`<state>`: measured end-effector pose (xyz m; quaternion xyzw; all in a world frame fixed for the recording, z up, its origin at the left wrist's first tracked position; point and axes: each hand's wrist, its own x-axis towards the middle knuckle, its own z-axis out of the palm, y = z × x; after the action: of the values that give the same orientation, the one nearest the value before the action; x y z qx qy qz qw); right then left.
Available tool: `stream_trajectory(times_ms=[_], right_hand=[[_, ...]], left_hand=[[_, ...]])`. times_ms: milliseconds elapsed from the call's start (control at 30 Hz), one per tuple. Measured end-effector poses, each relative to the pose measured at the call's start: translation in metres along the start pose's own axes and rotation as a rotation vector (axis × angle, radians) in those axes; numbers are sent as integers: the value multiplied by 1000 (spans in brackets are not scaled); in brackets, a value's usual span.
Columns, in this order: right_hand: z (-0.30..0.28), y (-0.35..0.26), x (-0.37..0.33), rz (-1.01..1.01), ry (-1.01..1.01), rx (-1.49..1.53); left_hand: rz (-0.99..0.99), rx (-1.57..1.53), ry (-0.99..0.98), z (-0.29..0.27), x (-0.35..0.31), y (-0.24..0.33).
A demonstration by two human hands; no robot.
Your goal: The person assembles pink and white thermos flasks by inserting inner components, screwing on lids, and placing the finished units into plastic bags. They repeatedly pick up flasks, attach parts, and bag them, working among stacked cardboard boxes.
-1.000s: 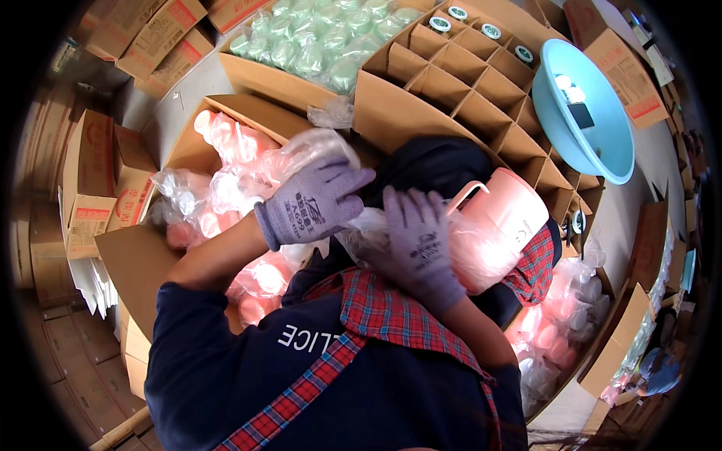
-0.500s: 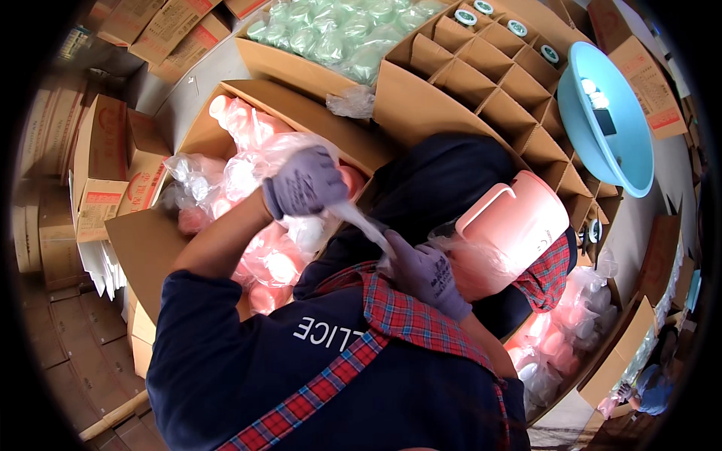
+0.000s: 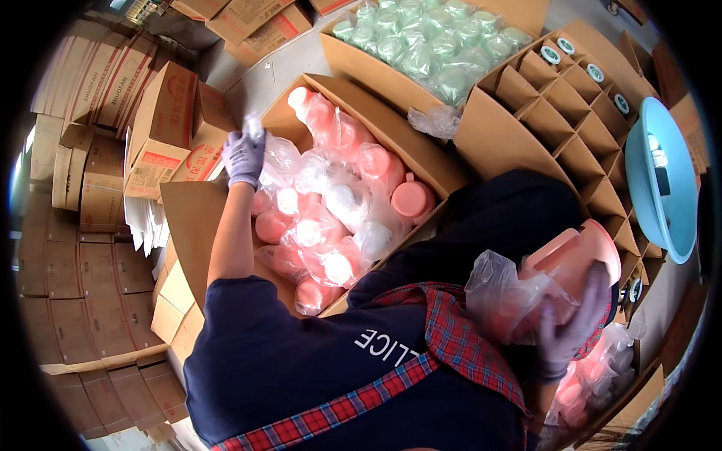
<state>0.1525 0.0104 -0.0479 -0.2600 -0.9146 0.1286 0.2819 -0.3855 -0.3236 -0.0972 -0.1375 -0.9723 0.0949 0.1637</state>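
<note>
My left hand (image 3: 244, 156), in a grey-purple work glove, is raised at the left side of an open carton, closed on a whitish wad of plastic film (image 3: 254, 126). On my lap lies a pink jug (image 3: 575, 255) with a handle, tilted, its lower part inside a clear plastic bag (image 3: 492, 286). My gloved right hand (image 3: 575, 323) lies against the jug's near side with fingers stretched out and slightly blurred. Pink containers in clear bags (image 3: 320, 218) fill the carton (image 3: 376, 105) in front of me. Some have white parts showing.
Beyond stands a carton of bagged green containers (image 3: 436, 45). A divided carton (image 3: 519, 124) holds several green-topped items. The blue basin (image 3: 681, 203) rests at right, above more bagged pink pieces (image 3: 579, 387). Stacked boxes (image 3: 162, 128) line the left.
My left hand has moved left with the plastic film, away from my right hand. My right hand has let go of the film and moved right onto the jug. The view has shifted left.
</note>
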Motion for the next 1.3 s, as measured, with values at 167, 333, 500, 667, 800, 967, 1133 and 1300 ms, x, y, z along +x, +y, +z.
stream_trajectory(times_ms=[167, 333, 500, 667, 800, 967, 1133, 1300], right_hand=[[-18, 29, -11, 179, 180, -87], [-7, 20, -11, 180, 134, 4], [-12, 20, -14, 162, 97, 45], [-18, 28, -30, 205, 99, 75], [-25, 30, -48, 241, 158, 157], [-35, 23, -34, 104, 158, 105], [-27, 57, -6, 206, 249, -25], [-17, 100, 30, 507, -127, 110]], left_hand=[[394, -382, 70, 44, -91, -23], [1039, -559, -491, 117, -238, 28], [703, -609, -1227, 185, -244, 72], [436, -670, -1275, 226, -204, 59], [493, -392, -1280, 209, -196, 53], [1020, 79, -1350, 33, -155, 63], [979, 24, -615, -114, -146, 109], [1212, -715, -514, -148, -178, 154]])
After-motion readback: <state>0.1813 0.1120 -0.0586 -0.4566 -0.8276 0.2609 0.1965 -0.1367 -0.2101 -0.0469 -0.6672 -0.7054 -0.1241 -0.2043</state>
